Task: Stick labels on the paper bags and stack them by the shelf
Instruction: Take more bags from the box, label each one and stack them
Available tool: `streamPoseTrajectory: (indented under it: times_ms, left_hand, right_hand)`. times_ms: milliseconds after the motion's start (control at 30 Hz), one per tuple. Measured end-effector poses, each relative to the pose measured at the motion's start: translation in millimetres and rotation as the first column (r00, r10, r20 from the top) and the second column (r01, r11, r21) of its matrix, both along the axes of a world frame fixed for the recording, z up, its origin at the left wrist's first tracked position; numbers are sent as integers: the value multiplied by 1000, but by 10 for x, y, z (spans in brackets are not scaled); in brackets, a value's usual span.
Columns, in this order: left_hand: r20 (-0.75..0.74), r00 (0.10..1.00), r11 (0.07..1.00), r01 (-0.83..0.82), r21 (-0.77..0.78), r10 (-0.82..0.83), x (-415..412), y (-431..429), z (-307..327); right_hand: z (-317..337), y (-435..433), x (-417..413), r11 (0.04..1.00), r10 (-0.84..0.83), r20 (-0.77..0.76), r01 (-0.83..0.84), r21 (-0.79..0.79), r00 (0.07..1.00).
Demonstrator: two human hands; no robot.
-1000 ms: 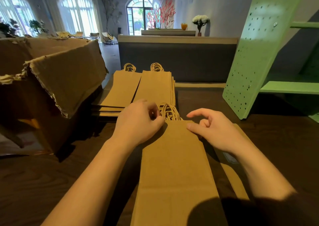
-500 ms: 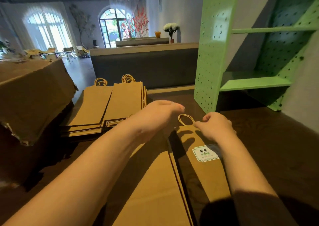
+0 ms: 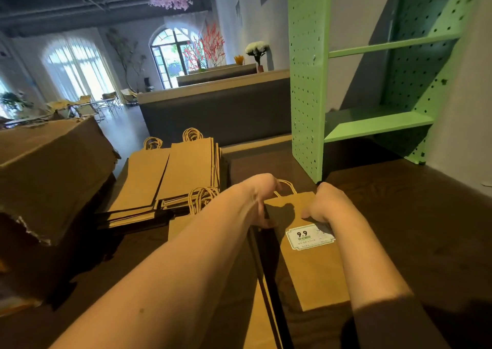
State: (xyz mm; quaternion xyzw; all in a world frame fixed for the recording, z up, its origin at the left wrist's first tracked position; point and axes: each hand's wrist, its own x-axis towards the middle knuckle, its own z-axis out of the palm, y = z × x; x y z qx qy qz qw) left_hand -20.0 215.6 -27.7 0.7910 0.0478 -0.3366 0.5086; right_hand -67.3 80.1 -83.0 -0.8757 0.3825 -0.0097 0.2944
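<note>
While both hands hold the top of the bag (image 3: 311,276), one at each side, it stays flat and square, which I judge is the point of so wide a grip: a floppy paper bag carried by one corner would sag and twist. The left hand (image 3: 259,202) pinches the left edge just under the mouth, thumb on the face; the right hand (image 3: 326,204) curls over the top right corner, thumb pressed down on the paper. Between them the twisted handle (image 3: 288,186) pokes out toward the shelf (image 3: 306,82). Just below the right thumb sits the label (image 3: 310,236), white with "9.9" printed on it, so sticking seems done for this bag and stacking is the step in hand. It lies right of centre, face up, its mouth near the foot of the green shelf; a dark strip along its left edge hints that it is raised off the table (image 3: 412,228), though I cannot tell for sure. Under the left forearm is a pile (image 3: 181,228) of plain bags, likely those waiting for labels, and beyond it, left of centre, two stacks (image 3: 186,172) lie side by side with handles pointing away. All the bags are folded flat and hold nothing. At the left edge stands a torn box (image 3: 48,172); its flap hides whatever is inside.
</note>
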Motion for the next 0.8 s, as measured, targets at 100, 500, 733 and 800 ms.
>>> streamPoseTrajectory:
  times_ms: [100,500,733,800]
  left_hand:
    - [0,997,994,-73,-85,73,-36,-21,-76]
    - [353,932,990,113,-83,-76,-155,-98,396]
    - [424,905,995,71,-65,-37,-209,846,701]
    - [418,908,997,55,-56,-26,-335,1128,743]
  right_hand:
    - [72,-69,-98,999,-34,27,33,41,999]
    - [382,-47,-307,839,-206,500,-111,532,841]
    - [805,471,-523,729,-148,614,-334,598,775]
    - [877,667,-595,765,-59,617,-361,533,785]
